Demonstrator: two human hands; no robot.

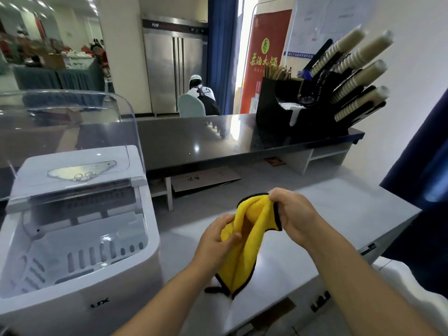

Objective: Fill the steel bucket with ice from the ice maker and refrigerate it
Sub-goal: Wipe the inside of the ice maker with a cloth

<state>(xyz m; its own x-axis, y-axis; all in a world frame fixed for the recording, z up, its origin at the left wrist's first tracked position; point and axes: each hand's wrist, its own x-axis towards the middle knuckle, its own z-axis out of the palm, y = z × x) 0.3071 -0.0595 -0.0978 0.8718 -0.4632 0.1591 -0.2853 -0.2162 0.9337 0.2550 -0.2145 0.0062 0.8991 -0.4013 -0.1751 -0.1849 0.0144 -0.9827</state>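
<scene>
At the left end of the counter [339, 214]: ice maker [135, 275], white body, clear lid [80, 117] tipped up and back, chamber open. Slotted basket [97, 246] inside it; no ice that I can make out.

Beyond the ice maker, across the room: steel fridge [174, 66], doors closed.

Right of the ice maker, over the counter: left hand [215, 238], fingers curled, pinching a lower fold of a yellow cloth [244, 238]. The cloth is soft and limp, black-edged, and hangs between both hands. Whether its bottom corner touches the counter I cannot tell.

Further right of the ice maker: right hand [293, 214], gripping the cloth's top corner.

Steel bucket: not in view.

Judgement: both hands are taken up and must drop the cloth first. An empty bucket should be light and rigid. Loaded with ice, expect it to be heavy, cold and slick with wet. Take it by the handle if it has one, otherwise with two hands under the rim, not by the smooth wall.
</scene>
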